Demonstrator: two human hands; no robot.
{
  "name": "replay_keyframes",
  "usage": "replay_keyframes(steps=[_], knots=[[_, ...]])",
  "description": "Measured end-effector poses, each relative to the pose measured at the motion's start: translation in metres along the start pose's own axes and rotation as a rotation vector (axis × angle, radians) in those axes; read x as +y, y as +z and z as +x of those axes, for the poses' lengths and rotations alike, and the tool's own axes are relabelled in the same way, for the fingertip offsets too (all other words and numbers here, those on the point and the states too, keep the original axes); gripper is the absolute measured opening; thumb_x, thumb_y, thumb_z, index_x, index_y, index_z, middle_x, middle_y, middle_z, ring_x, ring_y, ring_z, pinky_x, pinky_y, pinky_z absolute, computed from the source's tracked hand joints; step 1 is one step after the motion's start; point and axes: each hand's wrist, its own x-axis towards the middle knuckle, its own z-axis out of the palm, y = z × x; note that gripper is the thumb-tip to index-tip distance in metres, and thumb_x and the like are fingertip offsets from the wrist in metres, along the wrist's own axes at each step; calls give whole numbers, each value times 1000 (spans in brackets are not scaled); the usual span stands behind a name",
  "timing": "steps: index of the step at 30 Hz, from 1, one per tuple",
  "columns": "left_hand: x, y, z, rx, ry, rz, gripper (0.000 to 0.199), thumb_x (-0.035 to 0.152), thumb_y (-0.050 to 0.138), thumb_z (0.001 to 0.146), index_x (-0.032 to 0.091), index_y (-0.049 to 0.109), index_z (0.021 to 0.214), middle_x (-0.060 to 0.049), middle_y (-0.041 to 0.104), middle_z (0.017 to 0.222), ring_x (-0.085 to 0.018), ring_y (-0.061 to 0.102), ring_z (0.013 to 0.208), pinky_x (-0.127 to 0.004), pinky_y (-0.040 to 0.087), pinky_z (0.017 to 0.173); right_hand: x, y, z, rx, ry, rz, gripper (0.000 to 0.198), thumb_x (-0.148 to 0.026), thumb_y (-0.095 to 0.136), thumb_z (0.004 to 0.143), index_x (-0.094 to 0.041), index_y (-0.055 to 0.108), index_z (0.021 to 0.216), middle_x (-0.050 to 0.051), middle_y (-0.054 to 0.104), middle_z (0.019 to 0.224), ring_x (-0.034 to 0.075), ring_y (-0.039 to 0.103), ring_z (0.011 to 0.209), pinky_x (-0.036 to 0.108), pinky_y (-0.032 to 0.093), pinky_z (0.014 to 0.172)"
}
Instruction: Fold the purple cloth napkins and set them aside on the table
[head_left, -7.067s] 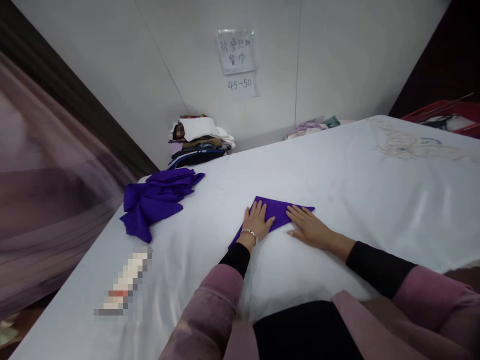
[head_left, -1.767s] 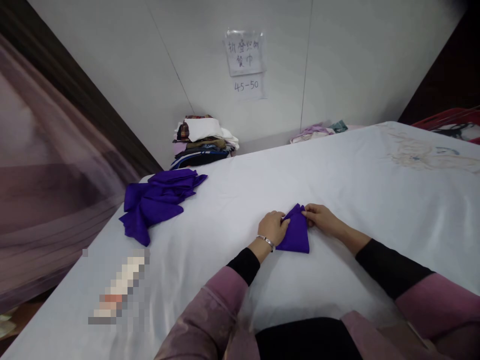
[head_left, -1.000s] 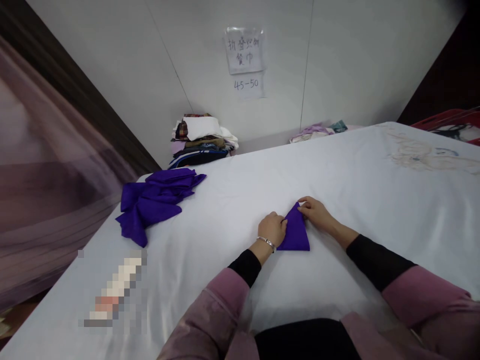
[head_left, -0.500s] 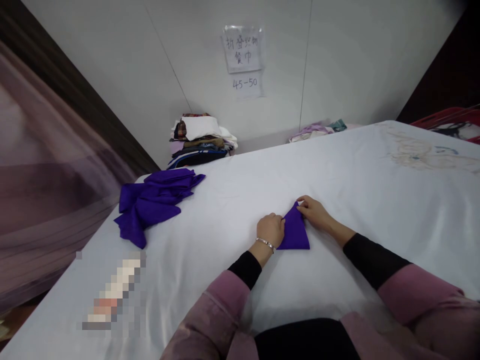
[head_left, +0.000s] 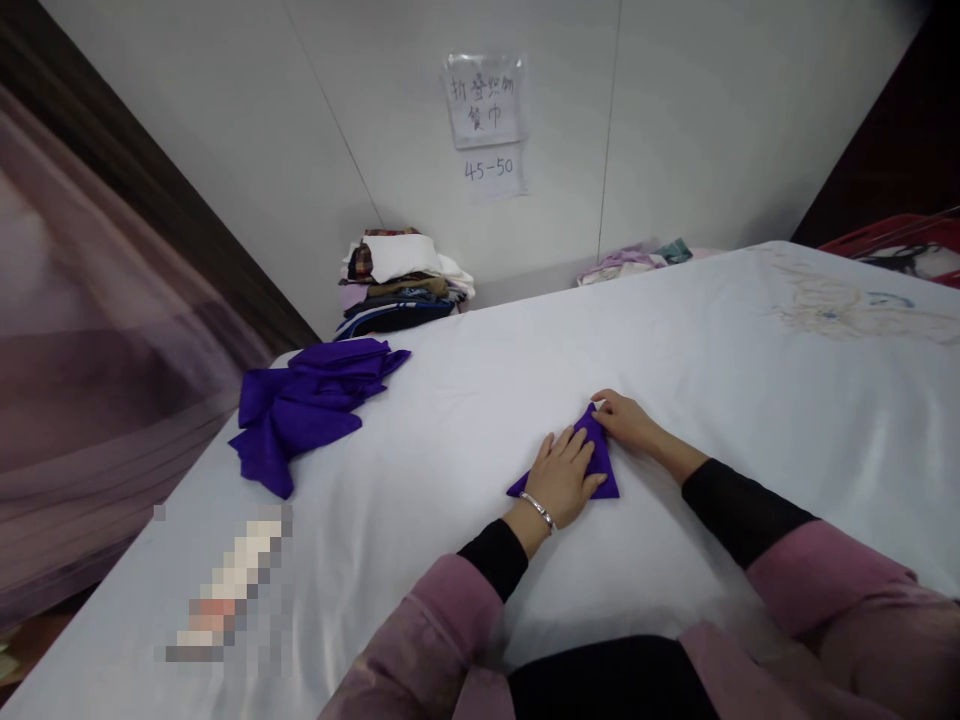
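A purple cloth napkin point(head_left: 602, 470), folded into a triangle, lies on the white-covered table point(head_left: 450, 600). My left hand point(head_left: 564, 472) rests flat across its middle and left part, fingers spread, hiding much of the cloth. At the far tip of the triangle, my right hand point(head_left: 621, 418) pinches the corner between thumb and index finger. The napkin's left point and lower right corner show on either side of my left hand.
Crumpled purple cloths point(head_left: 307, 410) lie at the table's left. Behind the far edge are a stack of folded clothes point(head_left: 405, 285) and a lower fabric pile point(head_left: 626, 262). A blurred-out patch point(head_left: 232, 585) covers something at front left. A red basket point(head_left: 862, 235) stands at far right.
My left hand has opened from a closed grip on the left edge and moved right, onto the napkin. The left point now shows. My right hand keeps its pinch at the tip.
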Motion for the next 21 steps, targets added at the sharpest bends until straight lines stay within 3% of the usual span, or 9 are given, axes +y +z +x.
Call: replay_keyframes(steps=[12,18,21], knots=[[-2,4,-1,-57,-9,4,55,49,29,93,18,35,138,-8,32,147,-23,19,138,-48,17,112,-5,-3,-1,10,-29,-202,29,-29,48,85,-19,52,112,4,67,77,19,59,71,28,36,61],[-3,7,0,-59,-18,18,55,49,29,93,18,33,139,-8,31,147,-23,20,138,-47,18,112,-8,-8,-2,81,28,-290,32,-39,49,85,-19,53,111,6,67,79,21,60,73,29,38,62],[-4,9,0,-48,-19,15,55,49,29,93,19,34,138,-8,31,148,-23,21,137,-47,18,111,-14,-7,-16,180,-32,-237,31,-36,45,87,-19,55,111,8,67,93,23,61,85,33,43,73]])
